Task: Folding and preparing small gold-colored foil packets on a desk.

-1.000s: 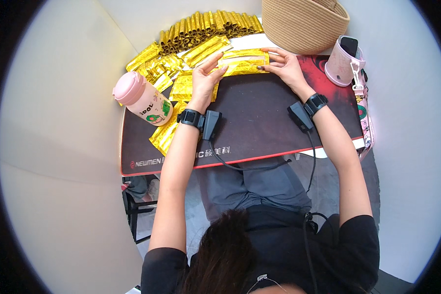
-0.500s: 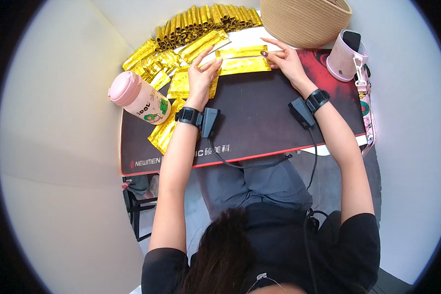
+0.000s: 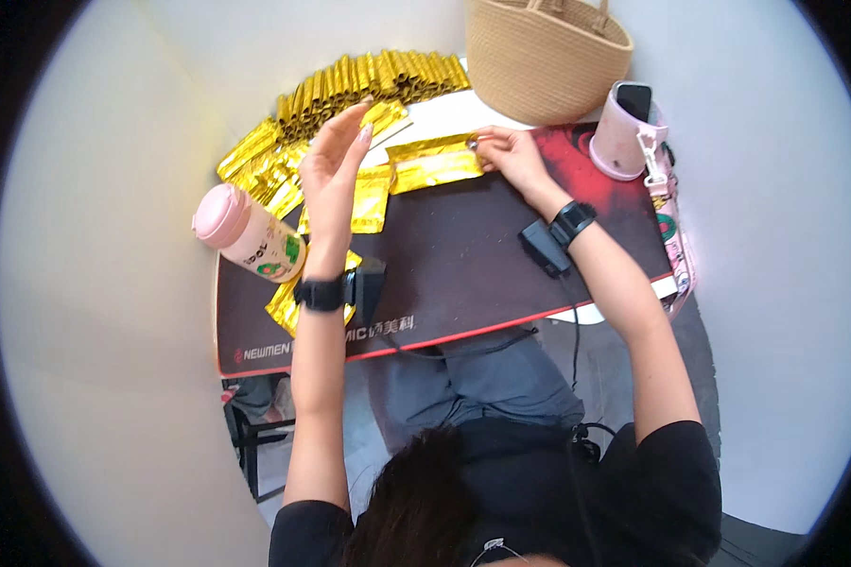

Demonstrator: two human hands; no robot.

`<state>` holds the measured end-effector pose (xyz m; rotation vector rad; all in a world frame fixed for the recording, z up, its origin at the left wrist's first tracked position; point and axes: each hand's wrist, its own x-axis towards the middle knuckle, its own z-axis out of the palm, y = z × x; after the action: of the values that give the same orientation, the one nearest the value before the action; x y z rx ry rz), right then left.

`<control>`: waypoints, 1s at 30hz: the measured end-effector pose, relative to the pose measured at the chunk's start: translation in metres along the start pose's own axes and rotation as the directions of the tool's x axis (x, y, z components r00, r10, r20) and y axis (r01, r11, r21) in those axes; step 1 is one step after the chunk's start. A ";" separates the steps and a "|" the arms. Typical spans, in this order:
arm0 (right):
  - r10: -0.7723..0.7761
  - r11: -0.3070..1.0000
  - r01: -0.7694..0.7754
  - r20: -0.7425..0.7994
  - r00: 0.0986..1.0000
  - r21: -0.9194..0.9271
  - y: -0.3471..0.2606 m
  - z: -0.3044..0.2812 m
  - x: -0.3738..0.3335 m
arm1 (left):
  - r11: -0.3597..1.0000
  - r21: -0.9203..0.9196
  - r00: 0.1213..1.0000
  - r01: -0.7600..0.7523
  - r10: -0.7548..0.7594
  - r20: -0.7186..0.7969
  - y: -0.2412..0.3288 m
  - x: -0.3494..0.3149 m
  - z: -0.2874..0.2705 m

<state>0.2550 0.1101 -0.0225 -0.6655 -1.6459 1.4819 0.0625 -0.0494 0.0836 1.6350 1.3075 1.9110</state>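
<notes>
A gold foil sheet (image 3: pixel 435 168) with a crease along it lies on the dark desk mat (image 3: pixel 501 255). My right hand (image 3: pixel 512 163) has its thumb and fingers closed on the right end of this sheet. To the left, my left hand (image 3: pixel 331 175) is raised over other gold foil pieces, its fingers stretched out and the thumb apart, with nothing in it. A flat gold piece (image 3: pixel 371 203) lies beside that hand, and another gold piece (image 3: pixel 282 307) is partly hidden under the left forearm.
Many rolled gold tubes (image 3: pixel 350 85) are piled at the back, with loose gold foil pieces (image 3: pixel 260 175) at the left. A pink bottle (image 3: pixel 255 236) leans at the left. A woven basket (image 3: pixel 548 61) and a pink holder with a phone (image 3: pixel 619 142) stand at the back right.
My left hand has left the foil sheet and moved left, up over the other pieces. My right hand has closed on the sheet's right end. The whole view has shifted slightly.
</notes>
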 end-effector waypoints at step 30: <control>0.060 0.988 -0.057 0.022 0.998 -0.146 -0.009 0.014 0.000 | 0.908 -0.419 0.920 -0.013 0.175 0.352 0.136 -0.084 0.033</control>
<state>0.2449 0.1010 -0.0132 -0.7836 -1.7812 1.4264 0.1608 -0.1685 0.1358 1.7483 0.6293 1.6538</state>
